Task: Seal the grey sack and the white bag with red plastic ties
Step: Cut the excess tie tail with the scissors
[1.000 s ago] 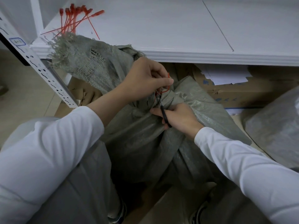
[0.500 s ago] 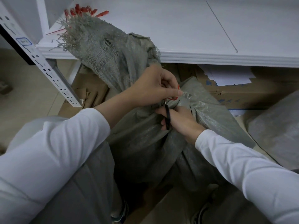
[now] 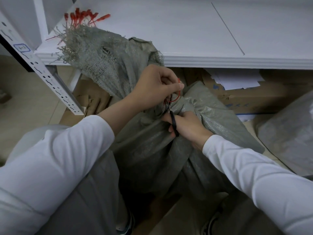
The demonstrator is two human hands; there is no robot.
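Note:
A grey woven sack (image 3: 152, 150) stands between my knees, its neck bunched and its frayed top flopped left against the shelf. A red plastic tie (image 3: 176, 97) loops around the neck. My left hand (image 3: 155, 87) pinches the tie's free end just above the neck. My right hand (image 3: 186, 126) grips black-handled scissors (image 3: 172, 121) whose blades point up at the tie. A whitish bag (image 3: 288, 136) lies at the right edge.
A bunch of spare red ties (image 3: 81, 17) lies on the white shelf (image 3: 203, 31), partly behind the sack's fringe. A perforated shelf upright (image 3: 42, 73) slants at left. Cardboard boxes (image 3: 254, 97) with papers sit under the shelf. My legs and shoes flank the sack.
The view shifted slightly. My left hand has pulled the tie's end up a little, and the scissors' blades have come up to the loop at the neck.

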